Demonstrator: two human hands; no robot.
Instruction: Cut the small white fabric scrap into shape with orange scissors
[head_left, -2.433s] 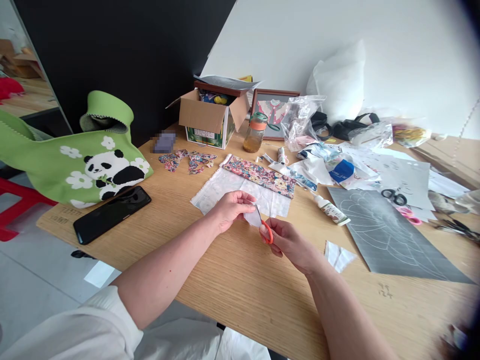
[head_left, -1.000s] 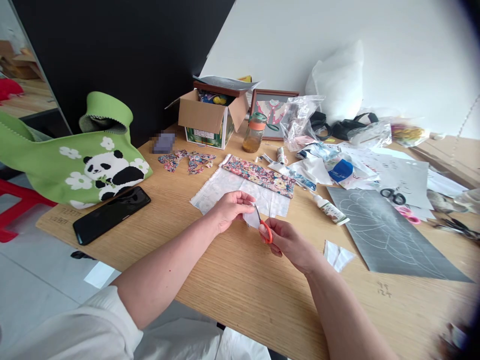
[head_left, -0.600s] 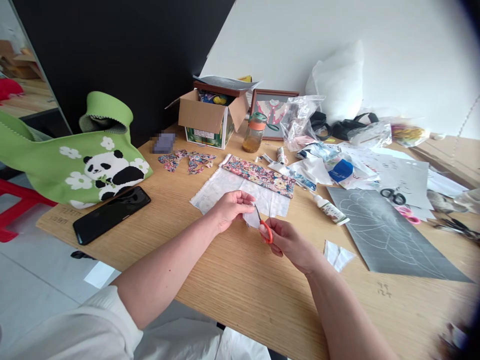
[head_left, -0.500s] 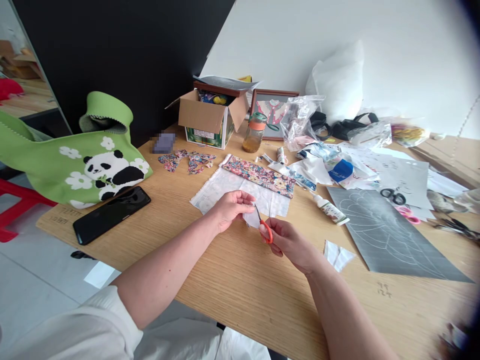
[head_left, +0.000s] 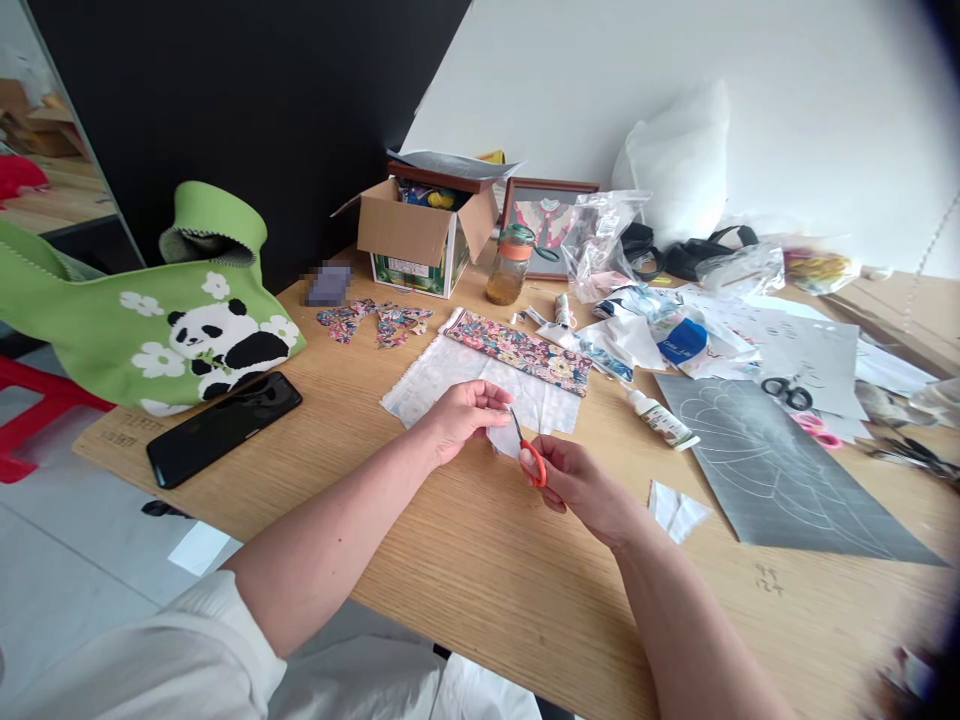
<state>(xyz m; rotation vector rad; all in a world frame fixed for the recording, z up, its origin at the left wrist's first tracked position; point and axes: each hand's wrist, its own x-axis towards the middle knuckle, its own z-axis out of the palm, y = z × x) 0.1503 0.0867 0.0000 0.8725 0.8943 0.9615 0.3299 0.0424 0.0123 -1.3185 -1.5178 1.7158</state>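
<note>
My left hand [head_left: 469,420] pinches a small pale piece of fabric [head_left: 504,438], which hangs below the fingertips. In my right hand [head_left: 566,473] are orange-handled scissors [head_left: 534,464], their blades pointing up and left to the fabric's edge beside my left fingers. Whether the blades are apart or together is too small to tell. Just beyond both hands lies a larger white cloth [head_left: 420,385] with a folded floral strip [head_left: 517,352] along its far side. A white fabric scrap [head_left: 676,510] rests on the table to the right of my right hand.
At left are a green panda bag [head_left: 217,330] and a black phone [head_left: 225,430]. Floral cut pieces [head_left: 401,325], an open cardboard box [head_left: 412,240] and a jar [head_left: 508,268] stand farther back. Rightward lie a glue bottle [head_left: 661,420], a grey patterned sheet [head_left: 780,480] and black scissors [head_left: 787,393].
</note>
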